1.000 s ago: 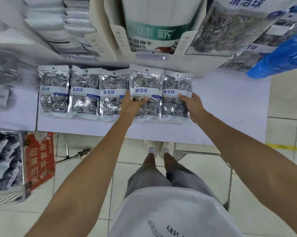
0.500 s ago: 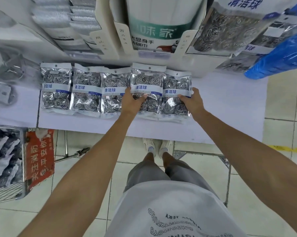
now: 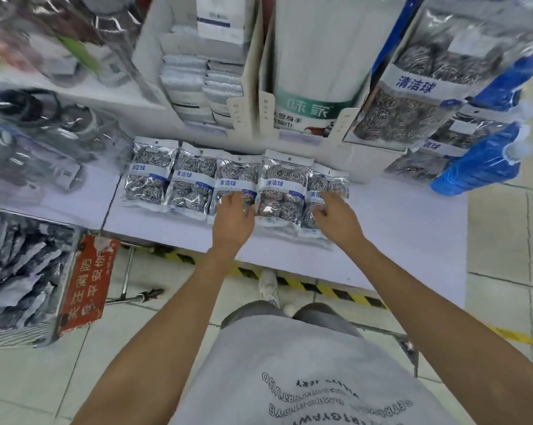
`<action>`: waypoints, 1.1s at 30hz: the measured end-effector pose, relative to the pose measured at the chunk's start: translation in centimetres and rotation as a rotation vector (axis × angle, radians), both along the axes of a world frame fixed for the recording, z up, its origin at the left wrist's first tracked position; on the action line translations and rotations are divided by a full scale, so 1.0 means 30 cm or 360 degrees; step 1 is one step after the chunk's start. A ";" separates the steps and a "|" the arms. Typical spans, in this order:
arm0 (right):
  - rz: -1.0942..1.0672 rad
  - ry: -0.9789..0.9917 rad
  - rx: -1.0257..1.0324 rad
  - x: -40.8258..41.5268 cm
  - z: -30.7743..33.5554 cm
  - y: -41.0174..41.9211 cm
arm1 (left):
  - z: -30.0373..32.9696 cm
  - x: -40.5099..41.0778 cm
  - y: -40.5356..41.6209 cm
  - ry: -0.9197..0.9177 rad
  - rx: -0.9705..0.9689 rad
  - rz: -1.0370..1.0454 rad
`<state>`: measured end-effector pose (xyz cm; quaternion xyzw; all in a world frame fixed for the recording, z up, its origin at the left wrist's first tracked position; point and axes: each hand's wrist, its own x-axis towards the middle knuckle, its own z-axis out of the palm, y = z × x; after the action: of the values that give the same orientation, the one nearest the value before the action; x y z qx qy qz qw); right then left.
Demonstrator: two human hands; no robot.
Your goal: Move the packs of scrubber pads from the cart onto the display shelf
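Observation:
Several silver scrubber packs with blue labels lie in an overlapping row on the white display shelf (image 3: 397, 228). The fourth pack (image 3: 282, 185) lies on top of its neighbours. My left hand (image 3: 233, 219) rests with its fingers on the lower part of the third pack (image 3: 236, 176), just left of the fourth pack. My right hand (image 3: 335, 219) presses bent fingers onto the fifth pack (image 3: 328, 182) at the row's right end. More packs fill the wire cart (image 3: 16, 271) at the lower left.
A red sign (image 3: 87, 283) hangs on the cart's side. Behind the row stand cardboard boxes of cloths (image 3: 308, 87) and hanging larger scrubber packs (image 3: 406, 96). Blue bags (image 3: 480, 161) hang at the right. Yellow-black tape (image 3: 320, 286) marks the floor under the shelf.
My left hand has slid off the fourth pack onto the third. My right hand has moved from the fifth pack's right edge onto its face. My view has shifted.

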<state>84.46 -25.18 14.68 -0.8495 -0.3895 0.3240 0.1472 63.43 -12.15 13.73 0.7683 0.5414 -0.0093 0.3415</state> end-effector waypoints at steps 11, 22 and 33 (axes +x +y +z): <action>0.1181 -0.0158 0.0305 -0.411 0.220 0.099 | 0.199 -0.466 -0.314 0.0255 0.0498 0.0365; 0.1881 -0.0124 0.0544 -0.948 0.282 0.171 | 0.238 -0.958 -0.633 0.0383 0.0477 0.1136; 0.2140 -0.0169 0.0423 -1.451 0.203 0.375 | 0.192 -1.387 -0.556 0.0251 0.0330 0.1619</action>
<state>40.94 -13.92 20.78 -0.4127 -0.8752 0.2524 -0.0020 21.81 -28.85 19.49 0.4350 0.8681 0.1534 0.1833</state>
